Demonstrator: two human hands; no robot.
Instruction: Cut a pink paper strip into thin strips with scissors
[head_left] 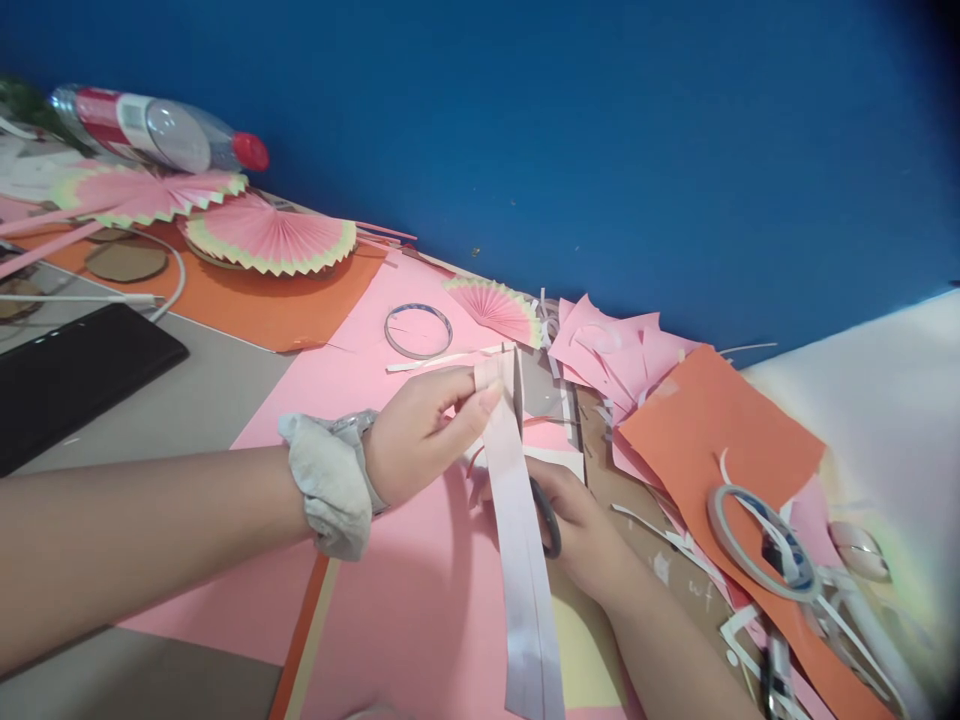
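Observation:
My left hand [431,425] pinches the upper end of a long white paper strip [517,540] between thumb and fingers. The strip hangs down toward me, with faint lines running along its length. Behind it, my right hand [574,525] is closed round the black handle of a pair of scissors [549,515]. One scissor blade stands up along the right edge of the strip near its top. The strip hides part of the scissors and some of the right fingers. Pink paper [397,610] lies under both hands.
Pleated pink paper fans [274,235] and a plastic bottle [172,130] lie along the blue wall. A black phone-like object [90,375] rests at left. Tape rolls [418,331], orange paper [720,425], pink scraps [615,350] and a computer mouse [859,550] lie about.

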